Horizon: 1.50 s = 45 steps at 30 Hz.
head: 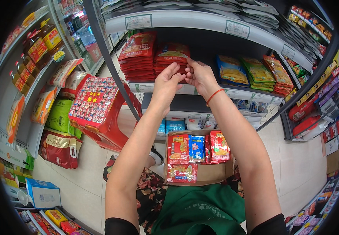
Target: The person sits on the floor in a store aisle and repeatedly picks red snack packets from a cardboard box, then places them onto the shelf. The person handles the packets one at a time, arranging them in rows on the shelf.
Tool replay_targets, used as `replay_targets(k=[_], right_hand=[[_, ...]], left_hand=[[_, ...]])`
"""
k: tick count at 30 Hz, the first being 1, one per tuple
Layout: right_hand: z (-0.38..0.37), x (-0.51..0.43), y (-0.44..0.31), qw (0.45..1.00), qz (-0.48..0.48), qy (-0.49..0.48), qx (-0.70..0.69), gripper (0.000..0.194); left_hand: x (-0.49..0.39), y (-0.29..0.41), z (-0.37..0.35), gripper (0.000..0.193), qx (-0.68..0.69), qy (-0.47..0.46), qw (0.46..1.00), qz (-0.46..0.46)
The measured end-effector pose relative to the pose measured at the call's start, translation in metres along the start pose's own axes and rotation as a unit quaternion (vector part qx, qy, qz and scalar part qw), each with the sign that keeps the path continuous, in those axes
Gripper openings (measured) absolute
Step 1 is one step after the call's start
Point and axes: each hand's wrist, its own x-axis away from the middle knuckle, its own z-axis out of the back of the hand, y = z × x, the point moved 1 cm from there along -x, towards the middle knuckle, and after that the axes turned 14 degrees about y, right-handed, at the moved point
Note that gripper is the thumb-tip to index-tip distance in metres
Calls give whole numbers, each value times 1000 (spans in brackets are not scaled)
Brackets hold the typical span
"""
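My left hand (167, 86) is raised in front of the shelf's stacked red packets, its fingers loosely apart with nothing visible in them. Close beside it, my right hand (201, 77) has slightly bent fingers and shows nothing held. A red cord circles that wrist. Just behind both hands is the shorter stack of red food packets (172, 53); a taller stack of red packets (137, 47) stands to its left. Whether my fingertips touch the shorter stack is unclear. On my lap rests an open cardboard box (213, 176) holding red packets (178, 149) and blue packets (196, 148).
Blue packets (232, 71), green packets (257, 70) and orange-red packets (278, 73) share the shelf to the right. The shelf above has a white front edge (184, 21). A dark shelf post (110, 58) and a red plastic stool (110, 129) with a printed carton (94, 100) stand left.
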Motion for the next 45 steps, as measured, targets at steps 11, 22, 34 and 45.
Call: replay_targets(k=[11,22,34,45], right_hand=[[2,-4,-6,999,-32,32,-18,18],[10,-3,-3,999,-37,-30,-13,12],[18,21,1,998,3,-58,-29,24],[44,31,6,998,15,-56,-1,33]], left_hand=[[-2,-2,1,55,0,-1,1000,8],[3,-3,-3,48,55,53,997,25],[-12,-16,7,24,151,102,982,58],[-5,-18,7,30,192,81,975,74]])
